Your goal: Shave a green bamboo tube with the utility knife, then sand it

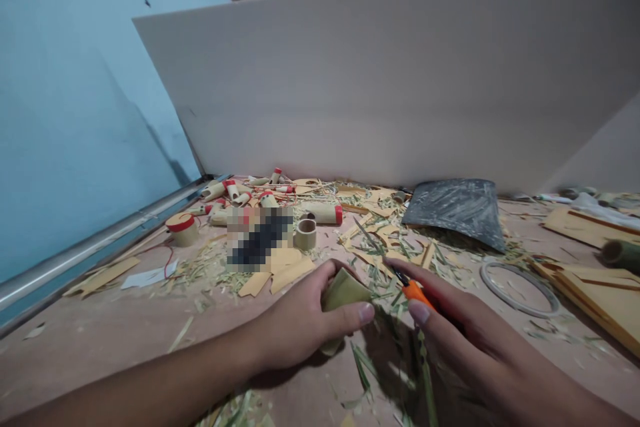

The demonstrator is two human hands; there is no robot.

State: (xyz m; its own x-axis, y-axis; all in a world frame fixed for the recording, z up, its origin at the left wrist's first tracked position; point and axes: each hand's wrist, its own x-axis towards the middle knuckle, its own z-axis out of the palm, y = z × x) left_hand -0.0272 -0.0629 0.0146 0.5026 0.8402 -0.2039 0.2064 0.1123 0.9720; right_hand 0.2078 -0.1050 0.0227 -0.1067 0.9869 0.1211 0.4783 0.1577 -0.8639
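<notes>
Seen from across the room, the person's left hand (295,323) is curled around a short green tube (346,290), pinching it between thumb and fingers. The right hand (465,330) is closed on the orange handle (416,295) of a knife, its thumb and forefinger pressed close to where the blade (369,236) begins.

From the right hand, the green tube lies toward 10 o'clock, near it but not touching. Its long axis seems to run from 7 toward 1 o'clock, the rim at the far end; the left thumb hides the middle, so that is a reading. The blade points to between 10 and 11, passing beyond that rim with a gap between. The left hand is clearly the nearer one, since it has the tube in its grip.

On the worktop (125,340), a small pale ring (305,239) stands at 12 o'clock from the left hand, amid shavings. A dark curved sheet (455,213) lies at 12 from the right hand, and a flat pale hoop (530,311) at 2.
</notes>
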